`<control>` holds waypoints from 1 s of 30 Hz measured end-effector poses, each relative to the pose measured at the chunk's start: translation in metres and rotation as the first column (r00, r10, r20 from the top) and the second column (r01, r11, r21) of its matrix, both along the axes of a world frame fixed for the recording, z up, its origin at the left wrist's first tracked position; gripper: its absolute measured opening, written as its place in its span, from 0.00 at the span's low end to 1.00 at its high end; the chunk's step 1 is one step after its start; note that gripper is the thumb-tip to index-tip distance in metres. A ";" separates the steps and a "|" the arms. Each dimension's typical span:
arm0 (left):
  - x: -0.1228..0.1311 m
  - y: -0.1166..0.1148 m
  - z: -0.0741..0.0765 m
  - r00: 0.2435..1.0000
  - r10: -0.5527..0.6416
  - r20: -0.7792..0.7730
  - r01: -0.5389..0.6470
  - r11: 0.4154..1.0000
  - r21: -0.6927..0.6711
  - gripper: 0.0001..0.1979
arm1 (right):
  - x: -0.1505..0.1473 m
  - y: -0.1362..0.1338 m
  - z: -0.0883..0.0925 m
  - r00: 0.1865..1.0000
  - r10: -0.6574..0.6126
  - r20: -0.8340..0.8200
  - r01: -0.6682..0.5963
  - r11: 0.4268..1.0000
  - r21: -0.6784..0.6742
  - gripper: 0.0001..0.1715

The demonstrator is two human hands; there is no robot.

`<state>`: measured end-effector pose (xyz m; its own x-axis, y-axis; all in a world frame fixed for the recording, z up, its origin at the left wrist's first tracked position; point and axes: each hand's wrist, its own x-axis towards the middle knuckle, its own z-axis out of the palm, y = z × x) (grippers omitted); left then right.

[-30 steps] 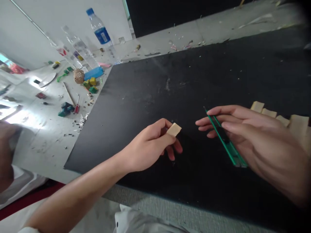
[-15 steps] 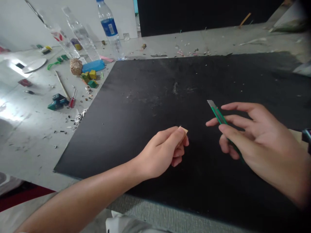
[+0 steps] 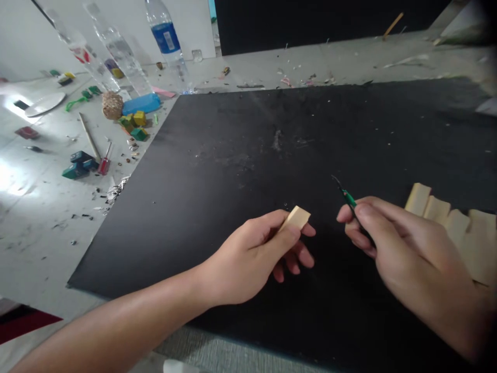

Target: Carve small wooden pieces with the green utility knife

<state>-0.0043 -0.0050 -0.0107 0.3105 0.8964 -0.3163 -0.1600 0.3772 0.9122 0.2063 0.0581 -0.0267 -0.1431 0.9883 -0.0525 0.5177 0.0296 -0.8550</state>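
My left hand (image 3: 258, 254) pinches a small pale wooden block (image 3: 295, 218) between thumb and forefinger, held just above the black mat (image 3: 240, 171). To its right, my right hand (image 3: 404, 254) is closed round a green utility knife (image 3: 347, 195), whose blade tip points up and left toward the block. Block and blade stand a short gap apart. Behind my right hand, several similar pale blocks (image 3: 450, 223) lie in a row on the mat's right side.
On the grey table (image 3: 39, 207) left of the mat lie coloured blocks (image 3: 134, 124), a red screwdriver (image 3: 104, 161), a twine ball (image 3: 112, 105), a blue case (image 3: 142, 103) and scraps. A water bottle (image 3: 166, 41) and clear tubes (image 3: 116, 52) stand at the back left.
My right hand has closed tighter round the knife and dropped slightly. The left hand turned the block so its face shows. The view shifted, bringing the row of blocks back in at right.
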 end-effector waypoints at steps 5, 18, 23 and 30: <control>0.003 -0.006 0.005 0.996 0.043 -0.075 -0.045 0.999 -0.029 0.19 | 0.005 -0.003 -0.004 0.989 0.138 0.051 -0.141 0.988 0.056 0.29; 0.004 -0.004 0.002 0.996 0.059 -0.067 -0.068 0.989 -0.135 0.22 | -0.004 -0.014 -0.007 0.876 0.442 0.194 -0.482 0.828 0.287 0.17; 0.004 -0.004 0.003 0.995 0.089 0.036 -0.083 0.985 -0.150 0.19 | -0.007 -0.015 -0.007 0.854 0.431 0.292 -0.513 0.791 0.333 0.17; 0.007 -0.005 0.008 0.991 0.075 0.109 -0.053 0.980 -0.190 0.20 | -0.006 -0.016 -0.011 0.851 0.396 0.344 -0.515 0.759 0.398 0.20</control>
<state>0.0024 -0.0103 -0.0023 0.2987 0.8442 -0.4451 -0.2894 0.5245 0.8007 0.2005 0.0423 -0.0375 -0.6250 0.7209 0.2995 0.5139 0.6688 -0.5372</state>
